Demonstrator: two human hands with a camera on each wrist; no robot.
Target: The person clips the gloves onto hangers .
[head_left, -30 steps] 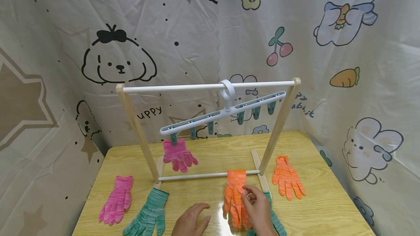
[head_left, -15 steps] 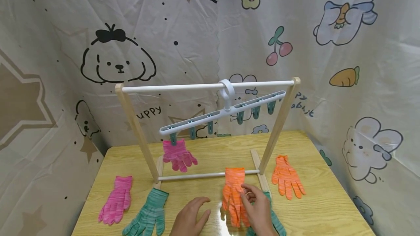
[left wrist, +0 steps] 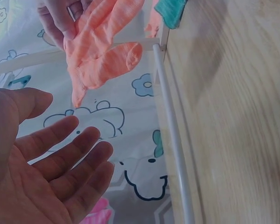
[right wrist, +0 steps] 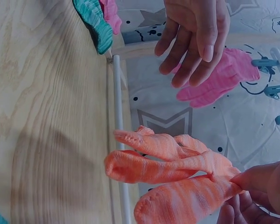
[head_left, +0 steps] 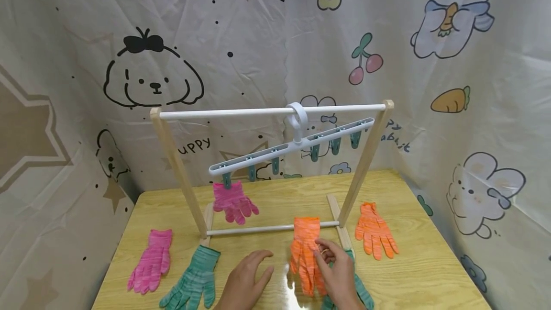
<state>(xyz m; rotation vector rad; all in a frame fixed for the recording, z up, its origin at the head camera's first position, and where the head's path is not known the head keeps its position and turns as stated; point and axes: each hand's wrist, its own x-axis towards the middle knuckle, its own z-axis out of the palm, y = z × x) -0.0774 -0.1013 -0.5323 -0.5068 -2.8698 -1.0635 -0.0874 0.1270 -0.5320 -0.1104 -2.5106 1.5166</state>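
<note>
An orange knitted glove [head_left: 306, 248] hangs fingers-down from my right hand [head_left: 337, 271], which pinches its side between thumb and fingers. The right wrist view shows this pinch on the glove [right wrist: 177, 163] up close. My left hand [head_left: 246, 279] is held to the left of that glove, fingers apart and relaxed, with nothing in it; in the left wrist view its palm [left wrist: 32, 191] faces up. Behind them a white clip hanger [head_left: 292, 145] hangs at a slant from the rack's top bar [head_left: 228, 114]. Its leftmost clip [head_left: 226, 181] holds a pink glove [head_left: 234, 203].
On the table [head_left: 267, 200] lie a pink glove [head_left: 150, 262] and a green glove [head_left: 193, 279] at left. Another orange glove [head_left: 376, 231] lies at right. A second green glove [head_left: 363, 291] lies partly hidden under my right hand. The rack's lower bar [head_left: 254, 230] crosses behind my hands.
My right hand has shifted slightly up and left with the orange glove. My left hand has risen slightly and stays empty. The clipped pink glove hangs as before.
</note>
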